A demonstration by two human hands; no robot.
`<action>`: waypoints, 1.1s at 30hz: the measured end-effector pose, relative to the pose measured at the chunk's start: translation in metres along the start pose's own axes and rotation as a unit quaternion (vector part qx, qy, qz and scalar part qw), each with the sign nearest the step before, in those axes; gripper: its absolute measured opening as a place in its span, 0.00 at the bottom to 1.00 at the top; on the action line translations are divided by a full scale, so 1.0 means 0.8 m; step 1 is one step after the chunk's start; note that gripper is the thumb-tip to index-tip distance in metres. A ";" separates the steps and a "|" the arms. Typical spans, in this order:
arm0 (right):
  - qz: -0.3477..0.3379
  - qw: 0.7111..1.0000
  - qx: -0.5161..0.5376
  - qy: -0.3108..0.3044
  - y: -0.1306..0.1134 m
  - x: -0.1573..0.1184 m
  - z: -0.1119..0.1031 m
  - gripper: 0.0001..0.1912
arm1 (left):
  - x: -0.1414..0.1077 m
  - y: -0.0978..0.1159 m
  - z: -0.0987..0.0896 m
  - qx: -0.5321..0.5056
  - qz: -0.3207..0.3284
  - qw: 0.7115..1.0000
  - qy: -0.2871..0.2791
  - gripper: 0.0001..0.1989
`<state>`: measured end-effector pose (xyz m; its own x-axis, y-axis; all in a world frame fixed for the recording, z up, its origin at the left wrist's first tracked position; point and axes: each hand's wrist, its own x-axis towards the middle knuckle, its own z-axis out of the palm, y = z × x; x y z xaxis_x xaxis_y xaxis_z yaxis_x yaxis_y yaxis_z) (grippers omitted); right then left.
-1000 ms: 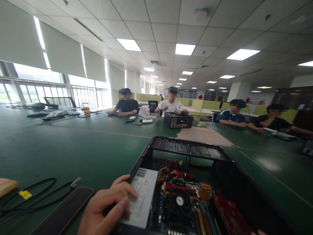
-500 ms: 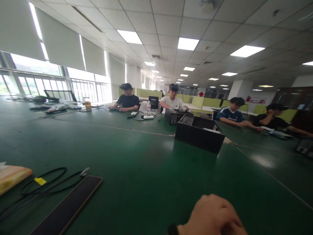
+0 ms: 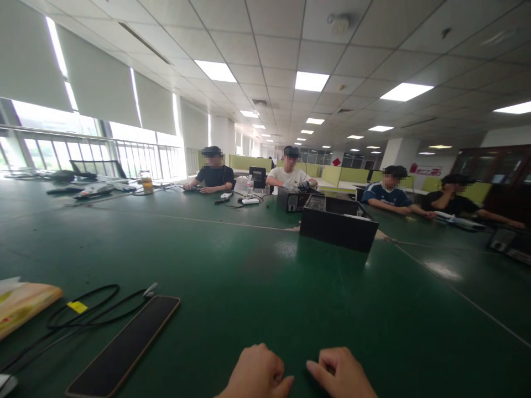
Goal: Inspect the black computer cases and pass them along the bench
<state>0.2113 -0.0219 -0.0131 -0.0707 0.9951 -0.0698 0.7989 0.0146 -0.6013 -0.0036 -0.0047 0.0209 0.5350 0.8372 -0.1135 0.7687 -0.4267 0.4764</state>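
Observation:
Both of my hands are at the bottom edge of the view, low over the green table (image 3: 232,265). My left hand (image 3: 258,369) is curled into a loose fist with the thumb pointing right; nothing shows in it. A small gap to the right is my right hand (image 3: 341,371), also curled, its thumb pointing left toward the other hand. A small hollow shows between its thumb and fingers, with no object in it. Left of my hands lies a flat dark phone-like slab (image 3: 126,345) with a thin light rim. A black cable (image 3: 97,320) with a yellow tag (image 3: 77,307) loops beside it.
A soft packet (image 3: 27,304) lies at the left edge. Across the table stand an open black computer case (image 3: 338,229) and a second case (image 3: 288,200), where a person (image 3: 292,174) works. Other people sit farther along. A bottle (image 3: 249,188) stands at the back.
Earlier, one hand with a dark wristband showed at the lower right. Now two separate curled hands are in view, nearer the middle. The view has shifted slightly.

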 end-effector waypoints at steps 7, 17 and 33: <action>-0.015 0.999 -0.039 -0.015 -0.005 -0.005 -0.005 0.19 | -0.002 -0.009 0.004 0.019 0.005 1.000 0.011 0.18; -0.009 0.999 -0.001 -0.038 -0.008 -0.012 -0.013 0.14 | -0.003 0.001 0.007 0.052 0.023 0.998 -0.018 0.11; -0.016 1.000 -0.005 -0.009 -0.001 -0.007 -0.006 0.14 | -0.003 -0.008 0.033 0.080 0.163 0.982 0.056 0.06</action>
<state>0.2138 -0.0274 -0.0083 -0.1072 0.9921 -0.0657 0.8026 0.0474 -0.5947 -0.0002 -0.0129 -0.0047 0.7261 0.6764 0.1236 0.6139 -0.7186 0.3267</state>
